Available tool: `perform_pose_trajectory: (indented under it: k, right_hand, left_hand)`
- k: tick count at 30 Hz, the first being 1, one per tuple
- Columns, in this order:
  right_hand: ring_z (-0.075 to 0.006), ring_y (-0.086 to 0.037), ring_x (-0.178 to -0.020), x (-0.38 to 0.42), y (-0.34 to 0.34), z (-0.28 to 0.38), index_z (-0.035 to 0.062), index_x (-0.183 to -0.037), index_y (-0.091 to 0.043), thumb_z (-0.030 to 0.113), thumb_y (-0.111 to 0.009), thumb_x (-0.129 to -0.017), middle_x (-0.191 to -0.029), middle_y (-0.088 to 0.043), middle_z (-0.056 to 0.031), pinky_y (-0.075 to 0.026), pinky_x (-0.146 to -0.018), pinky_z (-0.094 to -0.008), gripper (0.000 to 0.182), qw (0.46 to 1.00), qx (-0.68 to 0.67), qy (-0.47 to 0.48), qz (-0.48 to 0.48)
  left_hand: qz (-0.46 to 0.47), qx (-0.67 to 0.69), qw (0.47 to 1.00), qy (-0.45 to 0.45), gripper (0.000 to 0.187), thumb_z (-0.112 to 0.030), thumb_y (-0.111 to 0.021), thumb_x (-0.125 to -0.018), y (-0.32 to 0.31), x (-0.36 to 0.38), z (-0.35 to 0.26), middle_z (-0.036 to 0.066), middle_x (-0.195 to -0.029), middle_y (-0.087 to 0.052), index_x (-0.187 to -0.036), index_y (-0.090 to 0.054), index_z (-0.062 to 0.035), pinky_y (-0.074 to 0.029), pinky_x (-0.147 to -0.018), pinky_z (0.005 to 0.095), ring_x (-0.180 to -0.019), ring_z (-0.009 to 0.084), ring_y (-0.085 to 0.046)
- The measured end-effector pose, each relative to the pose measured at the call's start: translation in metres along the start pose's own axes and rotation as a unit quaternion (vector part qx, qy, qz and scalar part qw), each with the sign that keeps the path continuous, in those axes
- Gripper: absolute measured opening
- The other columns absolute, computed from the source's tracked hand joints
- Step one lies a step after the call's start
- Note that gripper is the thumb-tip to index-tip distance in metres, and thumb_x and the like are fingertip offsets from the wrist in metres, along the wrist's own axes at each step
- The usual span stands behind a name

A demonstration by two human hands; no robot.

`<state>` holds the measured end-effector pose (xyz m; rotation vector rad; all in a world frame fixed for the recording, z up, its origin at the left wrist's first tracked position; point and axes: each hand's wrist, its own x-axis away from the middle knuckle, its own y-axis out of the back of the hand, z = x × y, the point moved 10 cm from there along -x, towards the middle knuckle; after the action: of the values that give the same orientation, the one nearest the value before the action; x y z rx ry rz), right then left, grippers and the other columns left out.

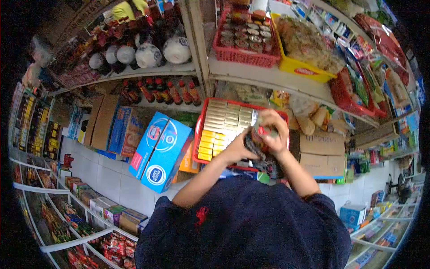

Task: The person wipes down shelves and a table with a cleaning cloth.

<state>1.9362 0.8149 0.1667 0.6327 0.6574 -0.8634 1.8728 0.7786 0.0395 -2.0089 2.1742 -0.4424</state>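
A red plastic basket (200,117) stands in front of me, packed with rows of pale gold small boxes (227,112) and a block of yellow small boxes (210,144). Over its right part, my right hand (277,131) curls its fingers around a dark jar-like item (263,132) with a red patch; blur hides its exact kind. My left hand (236,147) is at the lower left side of the same item, thumb and fingers bent against it. Some of the basket's right side is hidden behind both hands.
A blue Dutch Lady carton (159,152) stands left of the basket, a brown carton (321,154) right of it. Above, a shelf holds a red basket of cans (246,56) and a yellow basket (309,71). Sauce bottles (163,92) line the left shelf.
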Motion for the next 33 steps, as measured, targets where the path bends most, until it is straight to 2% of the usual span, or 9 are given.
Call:
perform_pose_trajectory:
  k: [3,9,10,13,18,23,26,30,33]
  right_hand:
    - [-0.0251,-0.053,-0.080,-0.006,-0.007,-0.013,-0.0005,-0.081,-0.054,0.032,-0.059,-0.067,-0.085,-0.054,-0.0142,-0.041,-0.072,-0.0328,0.035,0.987,-0.134,-0.087,-0.023]
    - [-0.0266,-0.051,-0.087,0.006,-0.017,0.005,0.0036,-0.090,-0.050,0.025,-0.072,-0.057,-0.094,-0.052,-0.0165,-0.041,-0.074,-0.0372,0.045,0.996,0.025,0.087,-0.001]
    - [-0.0258,-0.049,-0.094,0.014,-0.024,-0.018,0.0039,-0.099,-0.045,0.028,-0.077,-0.056,-0.101,-0.050,-0.0162,-0.041,-0.080,-0.0385,0.059,0.995,-0.102,-0.006,0.004]
    - [-0.0267,-0.046,-0.108,0.020,-0.018,-0.020,0.0019,-0.123,-0.033,0.030,-0.081,-0.053,-0.110,-0.048,-0.0166,-0.036,-0.091,-0.0342,0.089,0.993,0.031,-0.110,0.015]
    - [-0.0254,-0.047,-0.107,0.030,0.007,-0.037,0.0026,-0.127,-0.030,0.027,-0.079,-0.055,-0.115,-0.047,-0.0155,-0.035,-0.092,-0.0343,0.091,0.973,0.025,-0.225,0.051]
    - [-0.0251,-0.046,-0.105,0.068,0.058,-0.059,0.0003,-0.123,-0.029,0.021,-0.076,-0.056,-0.114,-0.043,-0.0123,-0.035,-0.092,-0.0345,0.084,0.969,0.042,-0.208,-0.127]
    - [-0.0223,-0.041,-0.108,0.084,0.077,-0.069,0.0003,-0.124,-0.025,0.012,-0.065,-0.064,-0.117,-0.039,-0.0108,-0.030,-0.096,-0.0339,0.073,0.908,-0.091,-0.274,-0.305]
    - [-0.0251,-0.034,-0.114,0.048,0.054,-0.066,-0.0031,-0.121,-0.031,0.059,-0.026,-0.084,-0.118,-0.035,-0.0161,-0.022,-0.097,-0.0353,0.073,0.952,0.079,-0.227,-0.190]
    - [-0.0272,-0.034,-0.113,0.033,0.029,-0.063,-0.0035,-0.120,-0.033,0.050,-0.026,-0.088,-0.116,-0.036,-0.0167,-0.022,-0.097,-0.0349,0.063,0.963,0.076,-0.213,-0.149]
  left_hand:
    - [0.034,0.065,0.997,0.012,0.088,0.001,-0.076,-0.045,0.005,-0.001,0.002,0.006,-0.109,-0.049,-0.122,-0.034,0.0011,-0.036,-0.091,0.0300,-0.101,0.0157,-0.047]
    - [0.005,0.022,0.999,-0.034,0.093,0.006,-0.073,-0.042,0.029,0.001,-0.011,0.004,-0.110,-0.050,-0.125,-0.033,-0.0043,-0.036,-0.091,0.0298,-0.103,0.0156,-0.047]
    - [-0.001,0.031,0.997,-0.068,0.092,0.006,-0.073,-0.044,0.029,-0.002,-0.016,0.004,-0.112,-0.049,-0.126,-0.033,-0.0047,-0.038,-0.090,0.0300,-0.103,0.0158,-0.047]
    - [0.017,0.068,0.998,0.004,0.084,0.005,-0.072,-0.053,0.011,-0.006,-0.009,0.005,-0.115,-0.049,-0.126,-0.033,-0.0058,-0.044,-0.085,0.0304,-0.104,0.0164,-0.048]
    - [-0.014,0.119,0.992,0.032,0.042,-0.003,-0.059,-0.073,-0.006,-0.036,0.013,0.008,-0.100,-0.057,-0.113,-0.047,-0.0052,-0.052,-0.058,0.0252,-0.080,0.0155,-0.059]
    - [-0.031,0.000,1.000,-0.007,0.072,0.011,-0.066,-0.048,-0.018,-0.060,0.019,0.004,-0.098,-0.054,-0.114,-0.043,-0.0046,-0.042,-0.082,0.0289,-0.093,0.0149,-0.051]
    - [-0.109,0.098,0.984,-0.098,0.070,0.011,-0.063,-0.055,-0.011,-0.047,-0.004,0.007,-0.112,-0.049,-0.119,-0.039,-0.0050,-0.040,-0.089,0.0307,-0.099,0.0162,-0.051]
    - [-0.040,0.125,0.972,-0.197,0.090,-0.003,-0.066,-0.066,-0.037,-0.037,-0.017,0.006,-0.129,-0.030,-0.136,-0.010,-0.0107,-0.029,-0.097,0.0293,-0.117,0.0151,-0.032]
    - [-0.079,0.032,0.978,-0.188,0.097,-0.005,-0.067,-0.068,-0.019,-0.037,-0.011,0.006,-0.140,-0.012,-0.137,0.002,-0.0104,-0.020,-0.102,0.0305,-0.126,0.0157,-0.018]
